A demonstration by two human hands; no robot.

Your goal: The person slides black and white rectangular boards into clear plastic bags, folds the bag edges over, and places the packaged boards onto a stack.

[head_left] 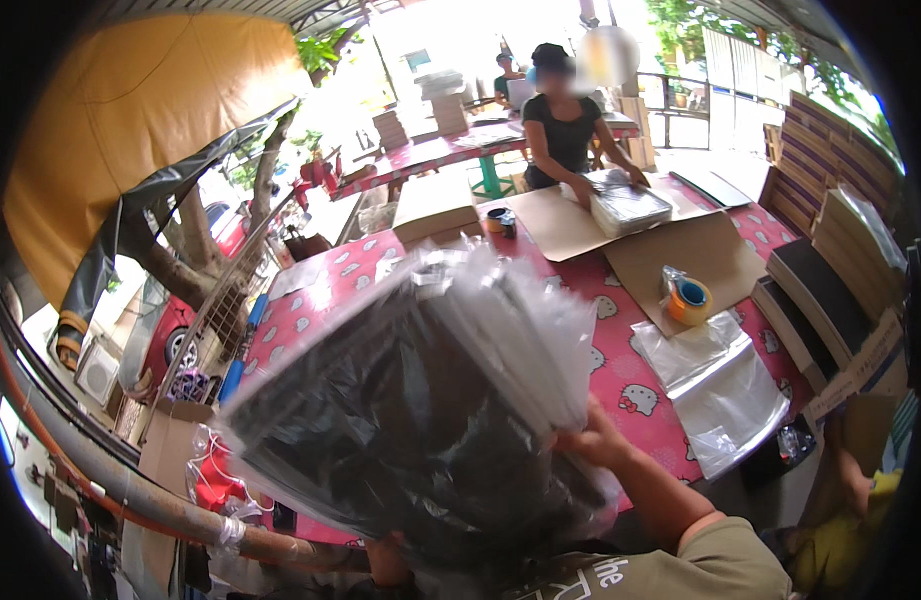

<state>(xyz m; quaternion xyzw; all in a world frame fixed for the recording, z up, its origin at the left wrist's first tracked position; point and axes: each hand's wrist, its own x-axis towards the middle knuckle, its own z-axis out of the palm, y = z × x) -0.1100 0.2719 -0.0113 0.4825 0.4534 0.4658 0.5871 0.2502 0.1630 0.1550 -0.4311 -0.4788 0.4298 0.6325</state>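
Above table edge, bagged stack

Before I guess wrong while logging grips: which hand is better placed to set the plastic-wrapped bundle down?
Probably the right hand: it visibly grips the bundle at its right edge, over the table. The left hand is hidden beneath the bundle.

Right hand: grips the right edge of a plastic-wrapped stack of dark sheets, held up close, tilted.
Left hand: mostly hidden beneath the stack; grip unclear.
Table: red patterned cloth.
On table: orange tape dispenser on brown cardboard sheet; clear plastic bags just beside.
Far end: another person with both hands on a wrapped bundle.
Right side: stacked cardboard boxes.
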